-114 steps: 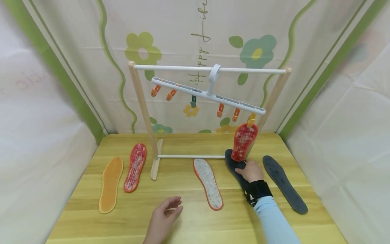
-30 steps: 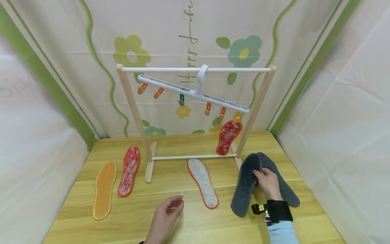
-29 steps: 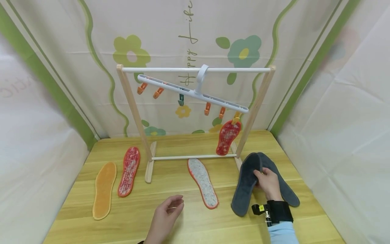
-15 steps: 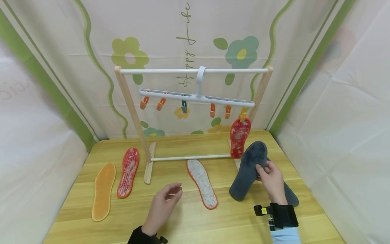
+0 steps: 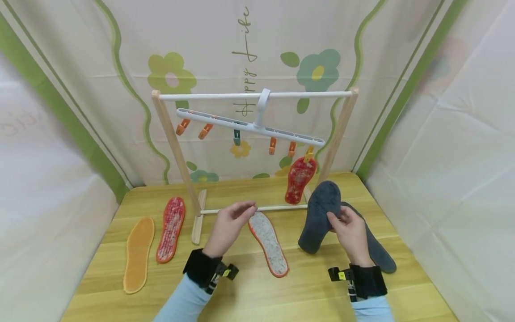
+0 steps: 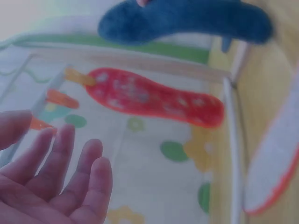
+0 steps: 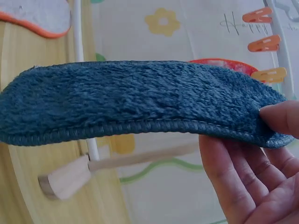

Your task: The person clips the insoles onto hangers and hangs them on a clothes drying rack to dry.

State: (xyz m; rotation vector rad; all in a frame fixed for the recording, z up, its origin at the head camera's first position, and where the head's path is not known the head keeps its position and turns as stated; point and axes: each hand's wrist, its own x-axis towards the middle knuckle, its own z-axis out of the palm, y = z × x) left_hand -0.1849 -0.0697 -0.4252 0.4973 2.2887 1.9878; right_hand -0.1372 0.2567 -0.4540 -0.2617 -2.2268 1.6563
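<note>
My right hand (image 5: 350,232) pinches the upper edge of a dark blue fuzzy insole (image 5: 319,219), held up off the table. In the right wrist view its stitched rim and plush face show, with my thumb on top and fingers beneath. My left hand (image 5: 229,223) is raised in front of the rack's lower bar, fingers loosely extended, holding nothing. A red-and-white insole (image 5: 299,179) hangs from a yellow clip (image 5: 309,154) at the right end of a white clip hanger (image 5: 249,126). Several orange clips and a green clip (image 5: 237,136) hang from it with nothing in them.
On the table lie an orange insole (image 5: 138,255), another red-and-white insole (image 5: 170,230), a grey insole with red edging (image 5: 268,243) and a second dark insole (image 5: 376,246). The wooden rack (image 5: 173,143) carries the hanger, which tilts down to the right.
My right hand has picked the dark insole off the table and lifted it. My left hand has risen forward toward the rack. The hanger has been swinging.
</note>
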